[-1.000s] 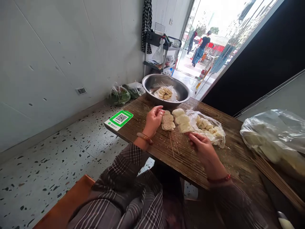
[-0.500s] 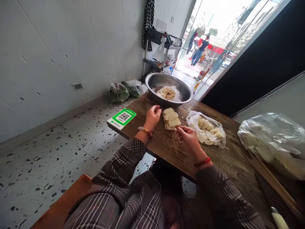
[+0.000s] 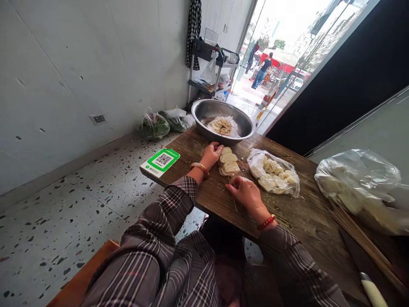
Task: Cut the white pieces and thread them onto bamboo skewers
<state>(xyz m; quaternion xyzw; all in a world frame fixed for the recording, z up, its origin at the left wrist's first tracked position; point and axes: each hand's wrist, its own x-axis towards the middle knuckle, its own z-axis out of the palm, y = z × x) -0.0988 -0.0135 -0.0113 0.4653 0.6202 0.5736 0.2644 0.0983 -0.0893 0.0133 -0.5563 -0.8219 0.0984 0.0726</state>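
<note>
Our pale, layered food stack (image 3: 229, 161) runs far to near on the wooden table (image 3: 214, 197); our left hand (image 3: 211, 156), curled, grip unclear, is nearer, at its left; our right hand (image 3: 248, 194) pinches a thin wooden skewer (image 3: 235, 204) nearside.

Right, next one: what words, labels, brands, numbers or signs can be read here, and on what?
"微信支付": along the white edge of the green-and-white card.
Line across the card's green top: too small to read.
QR code on the card: no readable words.
Street outside: any signs too blurred to read.
</note>
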